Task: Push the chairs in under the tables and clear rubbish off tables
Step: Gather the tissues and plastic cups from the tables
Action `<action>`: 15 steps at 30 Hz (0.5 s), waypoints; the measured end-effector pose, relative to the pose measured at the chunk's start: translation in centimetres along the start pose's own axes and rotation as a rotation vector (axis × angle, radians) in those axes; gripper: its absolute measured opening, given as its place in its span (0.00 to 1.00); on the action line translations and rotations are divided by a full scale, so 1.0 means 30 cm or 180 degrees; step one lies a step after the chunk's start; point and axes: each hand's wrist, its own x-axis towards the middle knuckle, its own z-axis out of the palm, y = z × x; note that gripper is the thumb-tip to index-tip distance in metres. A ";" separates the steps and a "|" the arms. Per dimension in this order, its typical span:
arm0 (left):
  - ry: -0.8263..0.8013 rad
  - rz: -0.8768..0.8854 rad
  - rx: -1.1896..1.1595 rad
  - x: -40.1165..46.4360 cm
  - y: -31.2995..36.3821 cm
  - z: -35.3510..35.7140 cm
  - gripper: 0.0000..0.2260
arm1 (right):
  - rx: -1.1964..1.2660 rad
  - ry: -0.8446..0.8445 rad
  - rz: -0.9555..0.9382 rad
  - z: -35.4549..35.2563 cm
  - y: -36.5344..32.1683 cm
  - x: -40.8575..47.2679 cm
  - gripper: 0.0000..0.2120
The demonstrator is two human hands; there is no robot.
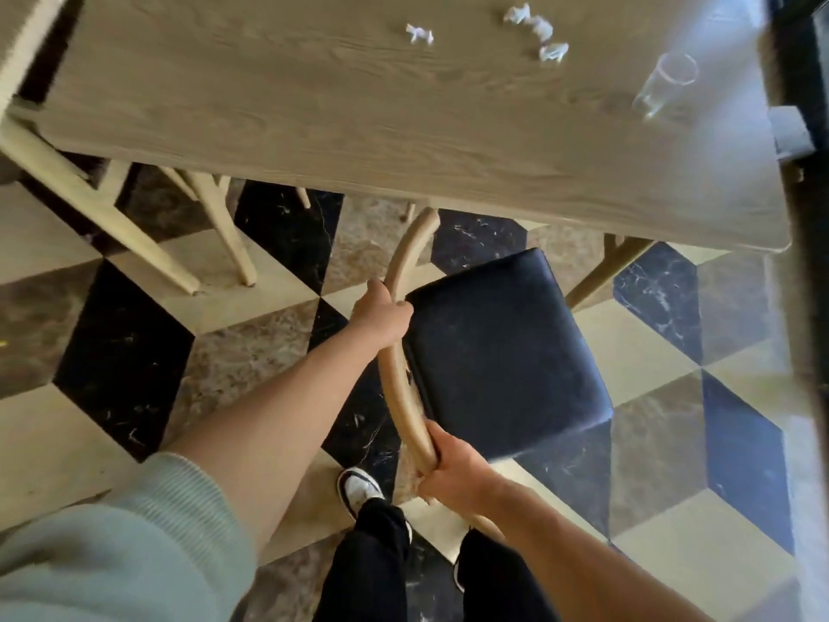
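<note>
Head view: left hand [381, 314], right hand [453, 471] grip chair backrest [397, 379].

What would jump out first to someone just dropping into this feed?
Both hands grip the curved back rail of a chair: left hand higher up, right hand near the bottom. Its black seat sits almost wholly clear of the table, so it isn't pushed in yet. Up on the table's far right lie crumpled white scraps and an empty glass.
</note>
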 end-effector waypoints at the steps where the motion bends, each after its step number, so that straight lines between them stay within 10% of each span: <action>1: 0.0136 -0.0142 -0.0200 -0.011 -0.023 -0.019 0.24 | -0.0168 -0.0077 -0.0038 -0.014 -0.005 0.000 0.39; 15: 0.0305 -0.0954 -0.0825 -0.027 0.164 0.101 0.20 | -0.2461 -0.0041 -0.0501 -0.792 0.147 0.045 0.19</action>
